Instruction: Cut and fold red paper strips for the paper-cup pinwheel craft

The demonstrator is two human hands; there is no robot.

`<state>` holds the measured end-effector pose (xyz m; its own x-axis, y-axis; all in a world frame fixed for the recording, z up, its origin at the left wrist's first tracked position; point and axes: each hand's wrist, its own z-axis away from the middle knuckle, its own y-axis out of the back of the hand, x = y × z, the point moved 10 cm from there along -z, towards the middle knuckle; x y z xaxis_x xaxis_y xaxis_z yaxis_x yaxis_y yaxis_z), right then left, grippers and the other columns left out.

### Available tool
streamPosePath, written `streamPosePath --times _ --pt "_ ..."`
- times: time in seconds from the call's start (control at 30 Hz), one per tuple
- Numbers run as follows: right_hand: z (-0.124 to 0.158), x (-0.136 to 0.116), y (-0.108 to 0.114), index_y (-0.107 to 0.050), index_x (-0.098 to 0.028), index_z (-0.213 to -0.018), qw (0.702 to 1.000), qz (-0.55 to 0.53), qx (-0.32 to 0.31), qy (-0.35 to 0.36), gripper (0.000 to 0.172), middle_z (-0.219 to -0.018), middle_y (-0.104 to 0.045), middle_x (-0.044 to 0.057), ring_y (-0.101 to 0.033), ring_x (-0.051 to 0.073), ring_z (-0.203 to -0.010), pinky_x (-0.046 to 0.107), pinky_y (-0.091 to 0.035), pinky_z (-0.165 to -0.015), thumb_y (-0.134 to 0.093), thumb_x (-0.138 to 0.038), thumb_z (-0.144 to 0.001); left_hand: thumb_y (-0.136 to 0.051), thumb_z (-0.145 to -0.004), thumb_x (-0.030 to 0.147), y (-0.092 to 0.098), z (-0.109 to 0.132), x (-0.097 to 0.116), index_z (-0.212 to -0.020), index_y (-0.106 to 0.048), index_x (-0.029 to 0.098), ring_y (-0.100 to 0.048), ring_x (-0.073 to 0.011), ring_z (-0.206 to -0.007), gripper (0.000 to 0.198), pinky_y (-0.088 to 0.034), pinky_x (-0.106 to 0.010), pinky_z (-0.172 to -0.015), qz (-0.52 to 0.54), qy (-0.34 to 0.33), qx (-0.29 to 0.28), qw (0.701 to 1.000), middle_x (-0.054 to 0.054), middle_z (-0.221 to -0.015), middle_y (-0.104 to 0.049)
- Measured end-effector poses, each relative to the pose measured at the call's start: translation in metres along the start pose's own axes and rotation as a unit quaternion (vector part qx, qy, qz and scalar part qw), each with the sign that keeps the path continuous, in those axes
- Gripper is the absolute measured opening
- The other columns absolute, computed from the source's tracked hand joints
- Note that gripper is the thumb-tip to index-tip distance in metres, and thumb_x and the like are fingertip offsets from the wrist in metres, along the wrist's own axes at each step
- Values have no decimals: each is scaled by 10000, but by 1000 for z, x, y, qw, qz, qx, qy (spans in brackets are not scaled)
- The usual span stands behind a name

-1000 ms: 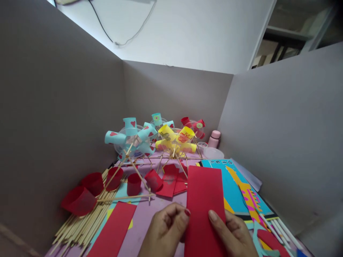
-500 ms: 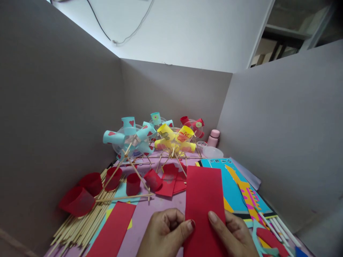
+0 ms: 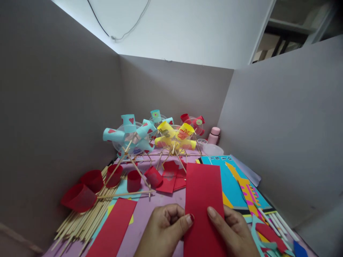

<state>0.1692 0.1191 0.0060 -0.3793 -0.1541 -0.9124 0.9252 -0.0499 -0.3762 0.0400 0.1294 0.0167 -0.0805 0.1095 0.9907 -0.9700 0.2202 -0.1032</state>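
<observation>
A long red paper strip [image 3: 204, 200] stands upright in front of me, held by both hands at its lower part. My left hand [image 3: 164, 230] pinches its left edge, thumb on the front and fingers curled. My right hand [image 3: 233, 232] grips its right edge, thumb pressed on the red face. A second red strip [image 3: 114, 232] lies flat on the purple tabletop [image 3: 150, 214] to the left of my left hand.
Several red paper cylinders [image 3: 92, 184] and a pile of bamboo sticks [image 3: 83, 221] lie at the left. Paper windmills in blue [image 3: 128, 134], yellow [image 3: 175, 137] and red [image 3: 193, 123] stand at the back. Coloured sheets [image 3: 235, 185], white sticks [image 3: 278, 223] and a pink bottle [image 3: 214, 135] are at the right. Grey partition walls enclose the desk.
My left thumb has slid onto the front of the red strip. The view has shifted slightly; the strip stays in both hands.
</observation>
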Motion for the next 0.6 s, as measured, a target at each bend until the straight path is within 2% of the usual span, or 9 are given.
streamPosePath --times 0.23,0.33,0.47,0.6 --pt "-1 1 -6 -736 -150 -856 999 7 -29 15 309 -757 -760 98 -704 248 -693 299 -566 -598 -780 -374 -647 -645 -713 404 -2 1 -3 -591 -536 169 -428 -112 -553 286 -339 -245 -543 22 19 3 1000 35 -564 -506" --pt "-3 2 0 -726 -167 -884 1000 -21 -8 14 286 -775 -766 88 -709 239 -661 312 -569 -604 -769 -349 -669 -586 -762 456 -5 1 0 -625 -537 176 -442 -122 -578 315 -357 -256 -574 12 14 -8 1000 33 -590 -496" --pt "-8 -2 14 -717 -205 -899 996 -81 25 23 252 -755 -772 56 -711 216 -604 321 -564 -647 -774 -304 -674 -534 -781 527 -14 0 1 -594 -520 184 -428 -122 -572 391 -334 -253 -566 -14 2 -61 998 40 -569 -455" --pt "-13 -10 23 -699 -198 -908 992 -112 39 49 254 -786 -774 59 -714 218 -610 325 -560 -670 -770 -289 -683 -674 -684 454 -25 -2 -16 -725 -583 158 -441 -121 -582 313 -301 -248 -558 -26 34 -123 991 28 -614 -502"
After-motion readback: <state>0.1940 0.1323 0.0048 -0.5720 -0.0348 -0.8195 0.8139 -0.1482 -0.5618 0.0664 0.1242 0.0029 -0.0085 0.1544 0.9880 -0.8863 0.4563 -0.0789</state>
